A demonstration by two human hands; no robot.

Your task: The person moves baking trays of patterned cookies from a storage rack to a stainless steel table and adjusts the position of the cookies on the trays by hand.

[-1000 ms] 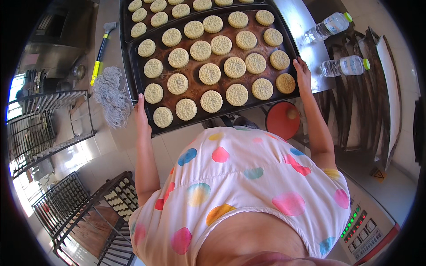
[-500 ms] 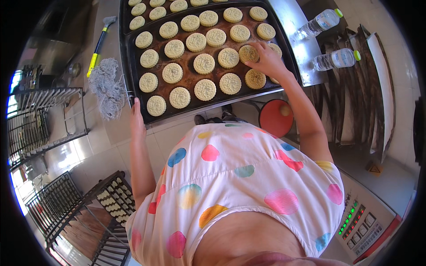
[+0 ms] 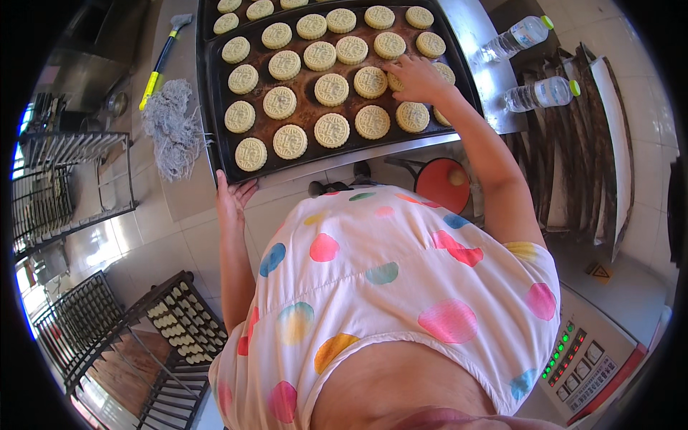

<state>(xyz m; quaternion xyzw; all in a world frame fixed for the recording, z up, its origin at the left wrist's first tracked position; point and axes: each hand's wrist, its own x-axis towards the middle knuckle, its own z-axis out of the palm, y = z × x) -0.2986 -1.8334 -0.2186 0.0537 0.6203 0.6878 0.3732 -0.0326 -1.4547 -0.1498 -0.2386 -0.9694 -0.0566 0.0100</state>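
Rows of pale round pressed cakes (image 3: 332,130) with stamped tops and fluted rims lie on a dark baking tray (image 3: 251,56). My right hand (image 3: 419,80) reaches over the right part of the tray. Its fingers are stretched out across one cake (image 3: 395,82), which they partly hide. Whether the fingertips press on that cake, I cannot tell. At the tray's near left corner is my left hand (image 3: 233,197), fingers apart and holding nothing. Its thumb tip is at or close to the tray's edge.
A grey string mop head (image 3: 173,129) and a yellow-black handled tool (image 3: 166,61) lie left of the tray. Two water bottles (image 3: 541,94) lie at the right. Below stands a red round stool (image 3: 443,185); racks (image 3: 79,154) are at the left, a control panel (image 3: 584,358) lower right.
My left hand has come off its hold at the tray's edge, and its fingers have spread. My right hand has shifted slightly away from me and flattened over the cake.
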